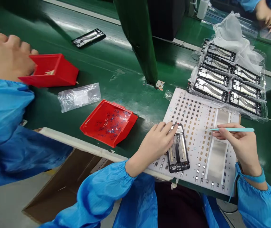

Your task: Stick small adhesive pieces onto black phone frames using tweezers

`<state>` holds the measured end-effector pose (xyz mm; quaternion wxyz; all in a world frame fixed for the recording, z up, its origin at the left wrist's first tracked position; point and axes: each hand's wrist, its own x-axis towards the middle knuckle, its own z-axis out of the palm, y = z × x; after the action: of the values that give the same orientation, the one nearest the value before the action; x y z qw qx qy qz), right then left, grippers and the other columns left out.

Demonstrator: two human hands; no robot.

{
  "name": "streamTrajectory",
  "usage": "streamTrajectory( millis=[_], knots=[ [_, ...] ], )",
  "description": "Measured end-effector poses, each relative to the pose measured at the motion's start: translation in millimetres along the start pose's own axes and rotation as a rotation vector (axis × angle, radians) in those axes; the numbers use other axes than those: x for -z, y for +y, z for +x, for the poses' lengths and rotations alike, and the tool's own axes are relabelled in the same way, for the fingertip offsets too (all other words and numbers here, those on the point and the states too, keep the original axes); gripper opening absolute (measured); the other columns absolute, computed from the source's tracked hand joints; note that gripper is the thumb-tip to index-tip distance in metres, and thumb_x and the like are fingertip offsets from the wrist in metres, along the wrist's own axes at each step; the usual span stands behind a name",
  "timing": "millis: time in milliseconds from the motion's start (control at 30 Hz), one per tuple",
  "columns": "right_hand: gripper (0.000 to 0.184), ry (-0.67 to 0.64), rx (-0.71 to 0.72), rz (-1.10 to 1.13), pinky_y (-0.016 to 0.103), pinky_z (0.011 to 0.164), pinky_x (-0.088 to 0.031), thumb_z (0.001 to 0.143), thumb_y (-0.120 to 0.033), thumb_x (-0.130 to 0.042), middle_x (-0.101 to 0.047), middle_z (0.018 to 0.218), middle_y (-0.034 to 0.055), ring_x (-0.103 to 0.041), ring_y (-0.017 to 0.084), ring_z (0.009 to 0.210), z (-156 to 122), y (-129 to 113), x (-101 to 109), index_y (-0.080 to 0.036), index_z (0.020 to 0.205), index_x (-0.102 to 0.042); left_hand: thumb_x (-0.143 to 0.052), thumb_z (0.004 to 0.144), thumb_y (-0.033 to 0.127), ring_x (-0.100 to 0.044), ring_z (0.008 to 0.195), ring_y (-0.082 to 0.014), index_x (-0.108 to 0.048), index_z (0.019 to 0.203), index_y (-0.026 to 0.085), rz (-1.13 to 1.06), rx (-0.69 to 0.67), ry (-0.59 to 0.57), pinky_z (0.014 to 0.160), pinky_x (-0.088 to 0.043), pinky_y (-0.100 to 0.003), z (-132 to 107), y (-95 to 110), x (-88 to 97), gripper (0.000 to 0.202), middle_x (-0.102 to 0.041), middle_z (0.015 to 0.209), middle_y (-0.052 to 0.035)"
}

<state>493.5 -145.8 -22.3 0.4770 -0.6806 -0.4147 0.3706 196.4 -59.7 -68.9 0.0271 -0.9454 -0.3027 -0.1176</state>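
Observation:
My left hand (pixel 155 146) rests on a black phone mid-frame (pixel 178 158) with metal plates, its fingers pressing the frame's upper end. The frame lies on a white perforated board (pixel 192 109) studded with several rows of small metal parts. My right hand (pixel 235 139) pinches slim teal tweezers (pixel 232 129) above the board, their tip pointing left toward the frame. Two silver strips (pixel 217 158) lie on the board beside the tweezers. Under the frame, the board is hidden.
A plastic-wrapped tray of several phone frames (pixel 228 79) lies at the upper right. Red bins (pixel 109 123) stand on the green bench (pixel 126 79), with a co-worker's blue-sleeved hand (pixel 9 55) at one. Another co-worker's hands (pixel 268 17) show at top right. A cardboard box (pixel 61 186) sits below the bench edge.

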Motion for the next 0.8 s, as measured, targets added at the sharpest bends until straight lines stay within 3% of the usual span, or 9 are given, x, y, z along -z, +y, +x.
streamTrajectory(
  millis=[133,233,333,467,633,800],
  knots=[
    [0.021,0.160,0.008,0.022,0.045,0.073,-0.076,0.092,-0.044,-0.089,-0.085,0.090,0.0081,-0.085,0.034,0.083,-26.8,23.4,24.1,-0.025,0.099,-0.084,-0.051,0.108,0.020,-0.065,0.103,-0.0328,-0.069,0.126,0.012,-0.053,0.008,0.084,0.080,-0.055,-0.046,10.1,3.7,6.1,0.027,-0.074,0.116,-0.0149],
    [0.021,0.169,-0.018,0.042,0.045,0.074,-0.076,0.091,-0.044,-0.089,-0.084,0.088,0.0074,-0.085,0.033,0.082,-36.5,38.6,27.8,-0.025,0.097,-0.083,-0.053,0.108,0.019,-0.062,0.119,-0.0359,-0.067,0.133,0.013,-0.177,-0.042,0.127,0.093,-0.056,-0.051,22.9,24.0,6.7,0.029,-0.072,0.132,-0.0158],
    [0.024,0.189,-0.022,0.074,0.045,0.078,-0.075,0.090,-0.046,-0.090,-0.084,0.087,0.0075,-0.085,0.033,0.083,-37.7,48.1,26.8,-0.024,0.096,-0.082,-0.054,0.109,0.023,-0.056,0.135,-0.0365,-0.065,0.139,0.017,-0.361,-0.218,0.029,0.107,-0.054,-0.054,40.7,53.8,0.0,0.032,-0.063,0.152,-0.0138],
    [0.026,0.285,-0.038,0.069,0.045,0.077,-0.075,0.090,-0.047,-0.088,-0.085,0.088,0.0077,-0.085,0.034,0.086,-36.6,56.0,35.9,-0.024,0.097,-0.080,-0.054,0.110,0.031,-0.048,0.147,-0.0397,-0.058,0.151,0.021,-0.427,-0.354,-0.094,0.117,-0.047,-0.061,69.8,82.8,-15.7,0.042,-0.045,0.171,-0.0146],
    [0.030,0.286,-0.069,0.090,0.044,0.080,-0.075,0.089,-0.051,-0.089,-0.085,0.089,0.0079,-0.085,0.033,0.087,-35.7,67.2,51.1,-0.023,0.097,-0.080,-0.058,0.107,0.034,-0.047,0.149,-0.0429,-0.059,0.152,0.021,-0.437,-0.421,-0.142,0.120,-0.042,-0.066,94.0,91.9,-33.4,0.047,-0.040,0.173,-0.0165],
    [0.037,0.287,-0.070,0.105,0.044,0.082,-0.074,0.088,-0.055,-0.088,-0.085,0.092,0.0099,-0.085,0.033,0.090,-33.8,73.8,50.0,-0.022,0.099,-0.079,-0.058,0.107,0.037,-0.046,0.148,-0.0422,-0.059,0.153,0.023,-0.479,-0.407,-0.147,0.119,-0.042,-0.067,95.9,90.6,-39.2,0.048,-0.040,0.173,-0.0166]
  ],
)
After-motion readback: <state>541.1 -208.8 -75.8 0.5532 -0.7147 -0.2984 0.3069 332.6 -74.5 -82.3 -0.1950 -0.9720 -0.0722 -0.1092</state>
